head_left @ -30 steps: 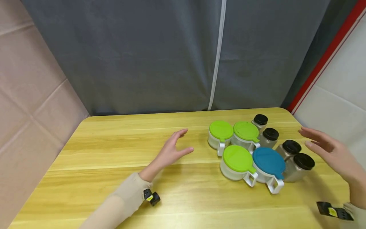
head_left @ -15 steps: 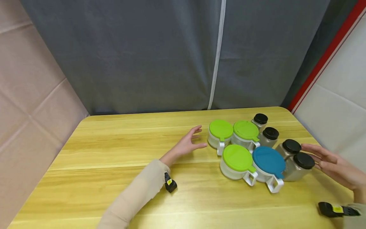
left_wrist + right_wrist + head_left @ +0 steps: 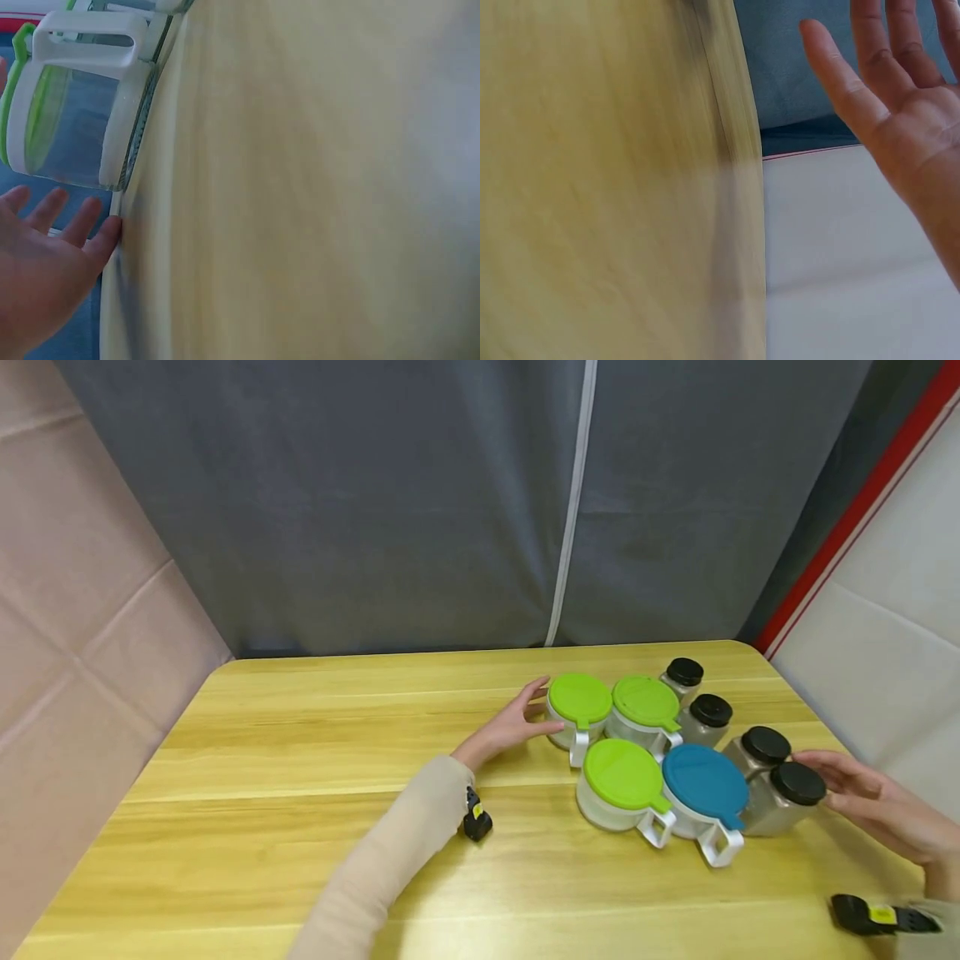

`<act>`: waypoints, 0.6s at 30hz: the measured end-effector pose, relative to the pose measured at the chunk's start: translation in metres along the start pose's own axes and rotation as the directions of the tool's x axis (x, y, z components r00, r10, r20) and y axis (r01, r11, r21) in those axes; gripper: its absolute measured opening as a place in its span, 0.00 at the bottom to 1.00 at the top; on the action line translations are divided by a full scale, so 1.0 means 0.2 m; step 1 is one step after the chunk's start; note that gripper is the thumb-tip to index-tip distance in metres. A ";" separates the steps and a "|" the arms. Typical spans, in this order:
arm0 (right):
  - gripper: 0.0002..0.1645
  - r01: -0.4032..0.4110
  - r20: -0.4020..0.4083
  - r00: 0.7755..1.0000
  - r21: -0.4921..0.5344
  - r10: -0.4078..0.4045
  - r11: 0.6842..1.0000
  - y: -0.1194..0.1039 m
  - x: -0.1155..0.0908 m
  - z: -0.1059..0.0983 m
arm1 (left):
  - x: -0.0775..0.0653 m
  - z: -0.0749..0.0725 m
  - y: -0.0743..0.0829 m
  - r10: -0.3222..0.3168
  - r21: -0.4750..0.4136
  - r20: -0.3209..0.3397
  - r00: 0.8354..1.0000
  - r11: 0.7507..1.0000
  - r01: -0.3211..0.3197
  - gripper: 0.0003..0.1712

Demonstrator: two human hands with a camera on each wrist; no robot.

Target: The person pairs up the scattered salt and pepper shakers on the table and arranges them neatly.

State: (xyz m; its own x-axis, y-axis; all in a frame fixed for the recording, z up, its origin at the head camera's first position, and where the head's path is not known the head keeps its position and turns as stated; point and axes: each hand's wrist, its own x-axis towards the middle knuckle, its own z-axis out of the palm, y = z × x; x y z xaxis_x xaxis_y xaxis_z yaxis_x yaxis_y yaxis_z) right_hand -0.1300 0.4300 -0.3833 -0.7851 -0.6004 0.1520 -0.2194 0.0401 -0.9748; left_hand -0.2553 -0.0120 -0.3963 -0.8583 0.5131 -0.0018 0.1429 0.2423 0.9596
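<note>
My left hand [image 3: 512,723] reaches toward the back-left clear jar with a green lid [image 3: 580,700] and white handle. Its thumb overlaps the jar's side in the head view. In the left wrist view its fingers [image 3: 71,225] spread beside the clear jar wall [image 3: 75,127], slightly apart from it. My right hand [image 3: 888,802] is beside the front-right spice jar with a black lid [image 3: 798,783], fingers extended. In the right wrist view the right palm [image 3: 922,135] faces the camera with nothing in it; the spice jars are outside that view.
Two more green-lidded jars [image 3: 624,775] and a blue-lidded jar [image 3: 706,785] stand close together. Several black-lidded spice jars [image 3: 708,711] line their right side. A grey curtain [image 3: 375,510] hangs behind the wooden table [image 3: 285,810]; a white wall panel [image 3: 900,635] flanks the right.
My left hand has moved right and slightly back, up to the green-lidded jar. My right hand has come down and in beside the black-lidded spice jars. The jars stay in place.
</note>
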 end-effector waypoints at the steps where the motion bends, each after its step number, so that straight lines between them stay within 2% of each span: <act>1: 0.34 -0.002 0.000 1.000 0.004 0.002 1.000 0.00 0.00 0.00 | 0.01 0.00 0.00 0.004 0.002 0.001 1.000 1.000 -0.004 0.47; 10: 0.34 -0.006 0.003 1.000 -0.029 0.007 1.000 -0.01 0.02 0.02 | 0.07 0.02 0.02 0.045 0.049 0.066 0.997 0.998 -0.048 0.51; 18: 0.32 -0.021 -0.006 1.000 -0.074 0.021 0.997 -0.03 0.04 0.06 | 0.11 0.01 0.01 0.069 0.071 0.092 0.993 0.995 -0.076 0.54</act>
State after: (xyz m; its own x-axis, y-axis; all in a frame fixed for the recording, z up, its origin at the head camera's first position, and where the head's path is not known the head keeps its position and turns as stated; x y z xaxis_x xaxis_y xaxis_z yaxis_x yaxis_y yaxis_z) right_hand -0.1284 0.4144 -0.3790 -0.7931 -0.5946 0.1325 -0.2450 0.1123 -0.9630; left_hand -0.2727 0.0025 -0.3949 -0.7974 0.6022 0.0388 0.2420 0.2601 0.9348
